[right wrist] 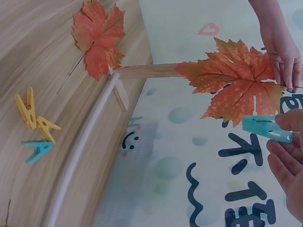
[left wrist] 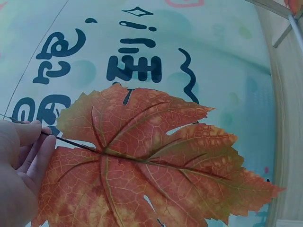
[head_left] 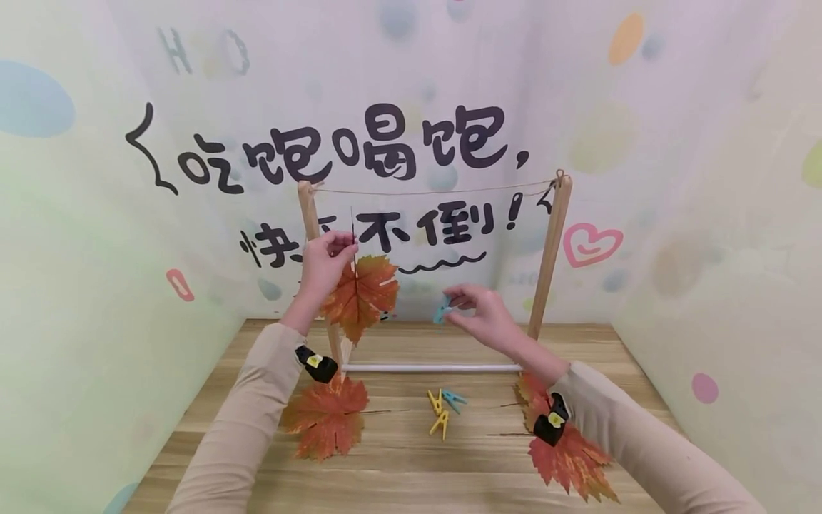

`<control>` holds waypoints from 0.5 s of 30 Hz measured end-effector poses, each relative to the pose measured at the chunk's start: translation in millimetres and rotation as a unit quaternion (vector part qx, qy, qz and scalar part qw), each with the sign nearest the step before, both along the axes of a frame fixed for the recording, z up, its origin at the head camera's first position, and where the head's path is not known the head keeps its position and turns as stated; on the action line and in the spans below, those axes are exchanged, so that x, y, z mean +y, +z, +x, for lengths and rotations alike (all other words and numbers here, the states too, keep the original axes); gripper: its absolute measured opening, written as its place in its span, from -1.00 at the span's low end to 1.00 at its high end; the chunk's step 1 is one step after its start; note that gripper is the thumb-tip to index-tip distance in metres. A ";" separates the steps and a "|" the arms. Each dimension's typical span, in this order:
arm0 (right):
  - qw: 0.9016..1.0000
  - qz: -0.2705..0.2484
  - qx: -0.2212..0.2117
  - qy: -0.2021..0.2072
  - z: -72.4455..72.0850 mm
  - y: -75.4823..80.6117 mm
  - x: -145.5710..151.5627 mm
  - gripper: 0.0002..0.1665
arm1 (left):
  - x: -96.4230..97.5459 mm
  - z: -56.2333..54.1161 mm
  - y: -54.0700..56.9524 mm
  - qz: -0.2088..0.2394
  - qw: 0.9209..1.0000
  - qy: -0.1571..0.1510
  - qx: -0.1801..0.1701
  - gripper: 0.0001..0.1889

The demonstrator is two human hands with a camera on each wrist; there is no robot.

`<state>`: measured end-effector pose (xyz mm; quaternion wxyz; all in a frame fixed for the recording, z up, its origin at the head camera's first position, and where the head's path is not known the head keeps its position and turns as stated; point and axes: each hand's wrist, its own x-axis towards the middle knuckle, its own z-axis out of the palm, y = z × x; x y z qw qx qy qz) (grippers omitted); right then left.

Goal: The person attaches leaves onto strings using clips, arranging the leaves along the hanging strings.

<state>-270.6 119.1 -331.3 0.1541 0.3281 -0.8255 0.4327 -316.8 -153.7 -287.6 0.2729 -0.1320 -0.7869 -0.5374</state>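
Observation:
My left hand (head_left: 329,265) pinches the dark stem of an orange-red artificial maple leaf (head_left: 361,294), which hangs down below the fingers. The stem's tip points up near the string (head_left: 411,193) tied between two wooden posts; whether it touches the string I cannot tell. In the left wrist view the leaf (left wrist: 151,161) spreads wide beside the thumb. Farther right and lower, my right hand (head_left: 483,314) holds a light blue clothespin (head_left: 442,310) between thumb and fingers. The right wrist view shows this clothespin (right wrist: 268,128) close to the leaf's edge in the picture.
On the wooden table lie two yellow clothespins (head_left: 439,424) and a blue one (head_left: 454,400). A maple leaf (head_left: 334,417) rests at left, and more leaves (head_left: 568,457) lie under the right forearm. A white rod (head_left: 430,368) joins the wooden posts (head_left: 551,250) low down.

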 end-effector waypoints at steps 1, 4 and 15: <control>1.000 0.001 0.004 0.002 -0.8 1.6 0.1 -0.66 | 0.7 -1.5 2.1 0.006 1.000 0.001 0.003 -0.83; 1.000 0.005 0.022 0.002 -3.2 6.9 -0.2 -0.66 | 3.3 -4.7 8.3 0.014 1.000 0.013 0.011 -0.83; 0.998 0.018 0.067 -0.005 -10.1 30.4 -6.0 -0.68 | 11.4 -10.4 20.5 0.014 0.998 0.064 0.003 -0.81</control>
